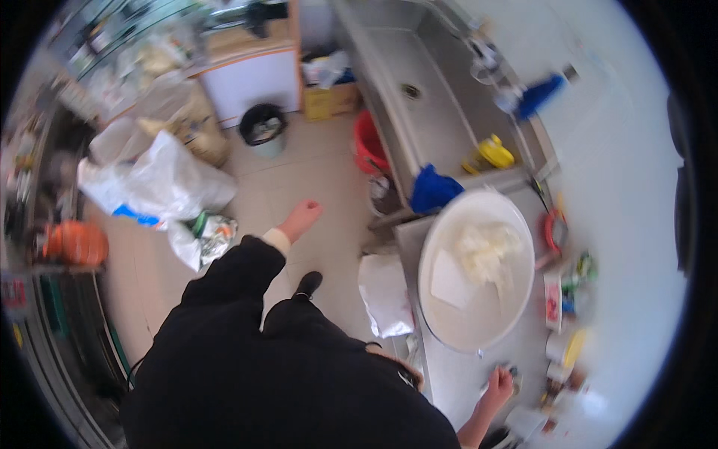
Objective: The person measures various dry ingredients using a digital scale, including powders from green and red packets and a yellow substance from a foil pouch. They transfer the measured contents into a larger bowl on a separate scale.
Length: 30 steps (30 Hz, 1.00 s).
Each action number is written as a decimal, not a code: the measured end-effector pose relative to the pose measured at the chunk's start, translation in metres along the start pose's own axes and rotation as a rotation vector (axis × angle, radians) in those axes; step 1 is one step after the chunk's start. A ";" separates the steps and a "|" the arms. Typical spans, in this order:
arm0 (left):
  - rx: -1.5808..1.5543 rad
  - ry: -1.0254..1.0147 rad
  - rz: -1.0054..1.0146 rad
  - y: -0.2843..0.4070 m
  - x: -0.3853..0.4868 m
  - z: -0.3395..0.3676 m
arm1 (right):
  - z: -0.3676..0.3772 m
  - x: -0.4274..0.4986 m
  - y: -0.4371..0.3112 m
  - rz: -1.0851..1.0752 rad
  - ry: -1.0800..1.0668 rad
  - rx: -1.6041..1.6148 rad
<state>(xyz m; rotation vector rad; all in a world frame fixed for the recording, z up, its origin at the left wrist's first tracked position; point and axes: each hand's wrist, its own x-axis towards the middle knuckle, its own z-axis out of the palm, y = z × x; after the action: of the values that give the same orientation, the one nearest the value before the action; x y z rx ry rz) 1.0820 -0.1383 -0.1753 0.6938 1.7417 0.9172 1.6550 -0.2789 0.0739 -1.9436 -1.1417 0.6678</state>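
Note:
My left hand (303, 218) hangs over the tiled floor with its fingers curled and nothing seen in it. At the lower right, my right hand (499, 386) is closed above the steel counter (443, 367), next to a small dark-and-light item that is too blurred to name. Whether the hand grips that item cannot be told. Just beyond it stands a large white basin (477, 334), holding a pale, crumpled, cloth-like mass (485, 247) and a flat white piece (449, 279).
A steel sink (443, 112) adjoins the counter, with a blue cloth (435, 189) on its edge. Beneath are a red bucket (369, 143) and a white sack (386, 292). Left stand filled bags (174, 179), a lined bin (269, 140) and an orange gas cylinder (76, 243). Containers line the wall.

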 end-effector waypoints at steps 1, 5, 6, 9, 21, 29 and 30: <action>0.018 0.040 0.098 -0.003 -0.004 0.021 | -0.002 0.004 0.014 0.014 0.019 0.069; -0.104 0.167 0.575 0.083 -0.083 0.078 | -0.026 0.006 0.031 -0.001 0.059 0.033; -0.132 0.089 0.617 0.102 -0.101 0.088 | -0.033 0.008 0.032 0.016 0.093 0.024; -0.157 -0.157 0.928 0.171 -0.197 0.161 | -0.068 -0.011 0.068 0.068 0.188 0.264; 0.593 -0.092 0.468 0.059 -0.215 0.527 | -0.171 -0.129 0.207 0.336 0.375 0.372; 1.151 -0.082 0.297 0.116 -0.253 0.583 | -0.178 -0.128 0.226 0.494 0.411 0.408; 1.170 -0.121 0.332 0.124 -0.261 0.584 | -0.177 -0.120 0.222 0.487 0.419 0.420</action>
<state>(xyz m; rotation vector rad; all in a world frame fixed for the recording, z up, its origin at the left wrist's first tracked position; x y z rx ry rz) 1.7227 -0.1277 -0.0590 1.7698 1.9911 -0.0627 1.8390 -0.5147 -0.0022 -1.8727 -0.2415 0.6418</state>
